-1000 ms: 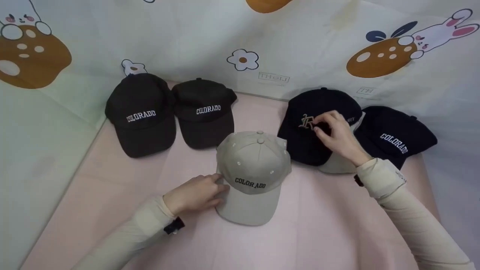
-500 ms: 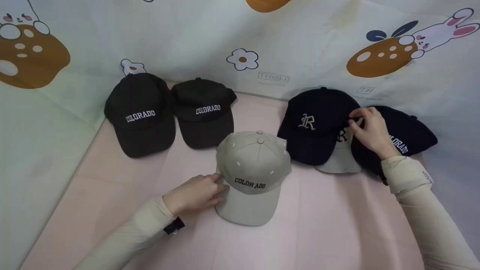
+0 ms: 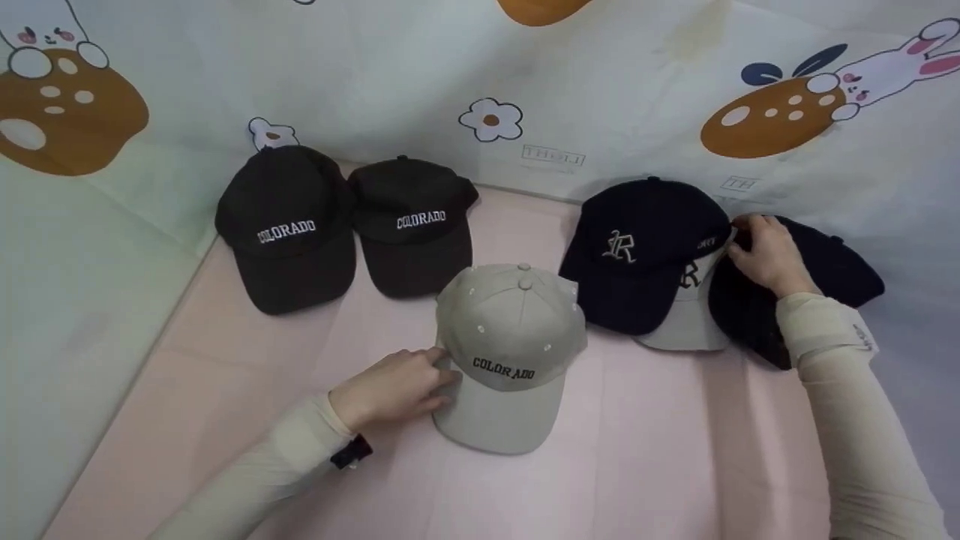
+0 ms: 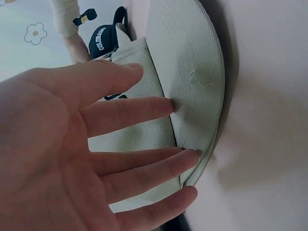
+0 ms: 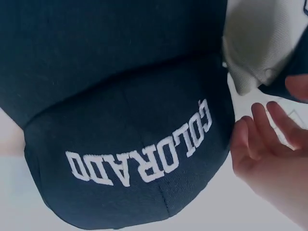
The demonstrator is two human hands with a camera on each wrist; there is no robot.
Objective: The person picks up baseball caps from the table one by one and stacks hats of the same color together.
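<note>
In the head view my left hand [image 3: 394, 386] rests at the left side of a beige baseball cap [image 3: 499, 409] lettered COLORADO. Its fingers are spread over the cap's side and brim in the left wrist view, thumb apart. My right hand [image 3: 772, 255] is at the left edge of a navy COLORADO cap [image 3: 832, 262], covering its lettering. The right wrist view has loosely bent fingers [image 5: 260, 130] beside that cap, thumb apart, nothing between them. Left of this hand a navy cap with an R [image 3: 622, 292] overlaps a second beige cap [image 3: 682, 330].
Two dark COLORADO caps, the left one [image 3: 296, 274] and the right one [image 3: 416, 262], sit side by side at the back left. All caps lie on a pink tabletop [image 3: 300, 420]. A white patterned sheet [image 3: 390, 75] stands behind the table.
My right hand has moved right, from over the R on the navy cap to the navy COLORADO cap beside it. The left hand stays on the beige cap.
</note>
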